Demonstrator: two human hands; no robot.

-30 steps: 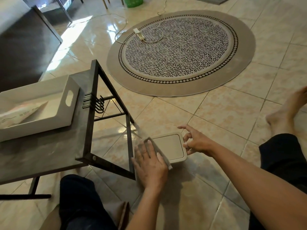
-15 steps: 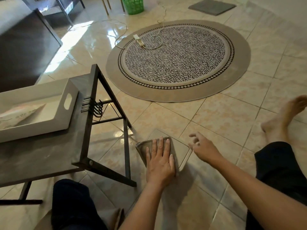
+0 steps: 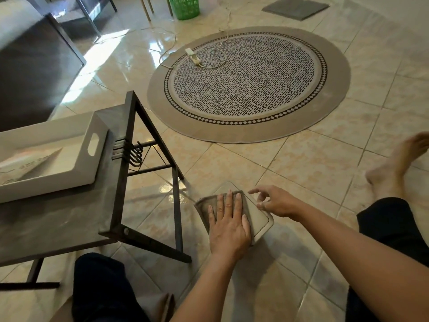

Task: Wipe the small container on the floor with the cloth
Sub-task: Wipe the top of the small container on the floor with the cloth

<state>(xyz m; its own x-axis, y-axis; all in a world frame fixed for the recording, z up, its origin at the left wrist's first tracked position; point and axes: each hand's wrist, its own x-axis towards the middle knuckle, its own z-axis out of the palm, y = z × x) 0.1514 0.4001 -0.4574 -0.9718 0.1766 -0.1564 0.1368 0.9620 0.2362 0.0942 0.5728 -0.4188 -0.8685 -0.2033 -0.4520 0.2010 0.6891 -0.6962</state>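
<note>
The small container (image 3: pixel 257 219) is a flat beige box with a rounded lid, lying on the tiled floor beside the table leg. A grey-brown cloth (image 3: pixel 203 208) covers its left half. My left hand (image 3: pixel 228 225) lies flat on the cloth, fingers stretched forward, pressing it onto the lid. My right hand (image 3: pixel 276 202) is at the container's right edge, fingertips curled against the rim, index finger raised. The container's left side is hidden under cloth and hand.
A dark metal side table (image 3: pixel 69 219) with a white tray (image 3: pixel 97 159) stands close on the left, one leg right beside the cloth. A round patterned rug (image 3: pixel 248 89) with a power strip (image 3: pixel 192 55) lies ahead. My bare foot (image 3: pixel 394 168) rests at the right.
My left hand has slid the cloth forward and right across the lid, fingers now straight. The container has turned slightly. My right hand stays at its right edge.
</note>
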